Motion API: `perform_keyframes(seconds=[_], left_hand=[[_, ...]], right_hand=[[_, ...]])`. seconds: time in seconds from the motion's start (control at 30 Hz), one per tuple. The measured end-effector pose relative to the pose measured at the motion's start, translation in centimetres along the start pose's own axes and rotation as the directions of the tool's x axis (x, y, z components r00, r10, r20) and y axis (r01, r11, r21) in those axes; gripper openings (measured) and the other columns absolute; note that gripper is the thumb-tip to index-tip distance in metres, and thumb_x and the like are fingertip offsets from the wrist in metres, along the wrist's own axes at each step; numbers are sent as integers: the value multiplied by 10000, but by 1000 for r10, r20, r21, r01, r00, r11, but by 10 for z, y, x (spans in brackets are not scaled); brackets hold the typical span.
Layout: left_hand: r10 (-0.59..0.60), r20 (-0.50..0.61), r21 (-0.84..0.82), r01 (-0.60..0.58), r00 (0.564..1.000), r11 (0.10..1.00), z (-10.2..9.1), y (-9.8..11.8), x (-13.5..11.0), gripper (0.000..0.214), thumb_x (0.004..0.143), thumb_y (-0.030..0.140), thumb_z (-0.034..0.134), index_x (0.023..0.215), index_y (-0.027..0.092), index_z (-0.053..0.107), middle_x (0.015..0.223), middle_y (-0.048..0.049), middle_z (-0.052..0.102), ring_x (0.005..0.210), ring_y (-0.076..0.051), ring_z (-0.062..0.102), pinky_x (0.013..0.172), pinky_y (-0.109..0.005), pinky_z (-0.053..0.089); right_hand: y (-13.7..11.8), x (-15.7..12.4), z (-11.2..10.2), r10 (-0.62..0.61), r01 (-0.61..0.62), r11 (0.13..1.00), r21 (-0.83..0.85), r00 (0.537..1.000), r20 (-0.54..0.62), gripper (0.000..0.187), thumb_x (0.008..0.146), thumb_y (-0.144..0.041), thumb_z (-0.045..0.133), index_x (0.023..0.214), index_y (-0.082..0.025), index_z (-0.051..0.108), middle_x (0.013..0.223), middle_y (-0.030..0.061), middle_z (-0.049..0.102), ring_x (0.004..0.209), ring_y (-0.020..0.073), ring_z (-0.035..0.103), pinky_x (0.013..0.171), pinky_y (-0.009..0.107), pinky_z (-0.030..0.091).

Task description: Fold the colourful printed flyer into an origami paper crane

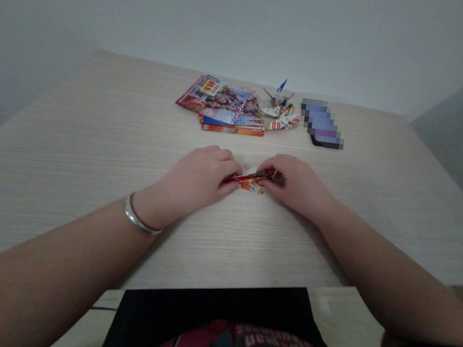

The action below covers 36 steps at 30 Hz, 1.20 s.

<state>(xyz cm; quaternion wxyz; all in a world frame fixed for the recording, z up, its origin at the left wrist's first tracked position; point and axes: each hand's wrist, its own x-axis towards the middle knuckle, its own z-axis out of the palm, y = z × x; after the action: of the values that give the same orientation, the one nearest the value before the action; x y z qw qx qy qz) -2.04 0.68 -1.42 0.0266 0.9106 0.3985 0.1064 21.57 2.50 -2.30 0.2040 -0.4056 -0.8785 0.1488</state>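
Note:
Between my two hands is a small piece of folded printed paper point(252, 184), red along its upper edge with orange, white and yellow below. My left hand point(205, 176) pinches its left end between thumb and fingers. At the other end, my right hand point(294, 183) grips the paper the same way, its fingers curled over it. Both hands rest low over the table, and my fingers cover parts of the paper. A silver bangle point(140, 217) circles my left wrist.
Beyond my hands, a stack of colourful printed leaflets point(223, 104) lies on the pale wooden table point(70, 135). Right of it stand folded paper cranes point(281, 112), then a phone point(322, 124) with a blurred screen. A wall point(251, 22) rises behind the table.

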Motion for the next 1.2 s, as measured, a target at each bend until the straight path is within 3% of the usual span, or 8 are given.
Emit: perform_keyframes(seconds=[0.1,0.23,0.37,0.47,0.67,0.87,1.07,1.2], left_hand=[[-28,-46,-69,24,999,997,-2,1,0,234,956,270,516,923,151,716,909,-88,681,893,-229,615,837,-361,476],[-195,-39,-270,177,980,946,-3,3,0,198,922,258,540,846,168,700,788,-42,676,735,-176,596,683,-306,454],[-362,1,-609,288,932,740,5,0,0,153,909,278,543,925,183,661,783,-22,689,679,-149,609,597,-270,461],[-399,37,-746,291,916,599,11,-5,1,183,912,279,527,1049,183,600,768,-12,671,646,-138,613,566,-255,474],[-320,-42,-525,252,947,813,2,-3,2,243,948,298,468,851,177,655,815,-21,678,752,-154,615,703,-293,492],[-225,-58,-548,157,973,821,1,2,1,268,911,375,593,1053,171,693,985,-50,720,864,-180,646,775,-308,516],[-54,-130,-396,-2,990,918,9,-4,1,104,873,197,643,947,153,701,955,-50,697,935,-188,632,863,-322,500],[43,-182,-290,-96,982,952,12,-7,1,93,870,129,616,909,139,699,944,-65,660,914,-191,616,837,-320,512]], right_hand=[[-2,-3,1,82,-75,992,101,995,-65,159,824,-164,638,975,-211,628,904,28,700,781,166,628,733,309,495],[-2,-4,1,113,-85,976,200,984,-136,99,820,-144,600,891,-213,600,875,27,703,774,167,639,734,321,516],[-2,-3,0,-18,64,951,304,988,-152,223,802,-94,539,968,-212,629,1095,77,704,988,196,658,830,348,540],[-1,-2,1,-129,174,941,291,978,-166,241,825,-136,585,1041,-222,651,1206,93,670,1147,222,615,944,397,523],[-1,1,3,28,16,961,277,987,-156,78,881,-256,646,891,-213,710,1031,72,681,914,190,634,745,326,528],[-5,1,4,201,-173,931,321,978,-56,79,843,-268,682,838,-190,692,866,33,661,692,142,586,631,296,477],[-1,2,7,-85,100,987,128,990,-117,71,784,-165,706,764,-189,642,897,52,653,868,190,619,786,331,491],[-1,3,8,-159,163,986,34,982,-101,83,818,-153,680,756,-188,638,889,62,650,858,195,604,785,335,485]])
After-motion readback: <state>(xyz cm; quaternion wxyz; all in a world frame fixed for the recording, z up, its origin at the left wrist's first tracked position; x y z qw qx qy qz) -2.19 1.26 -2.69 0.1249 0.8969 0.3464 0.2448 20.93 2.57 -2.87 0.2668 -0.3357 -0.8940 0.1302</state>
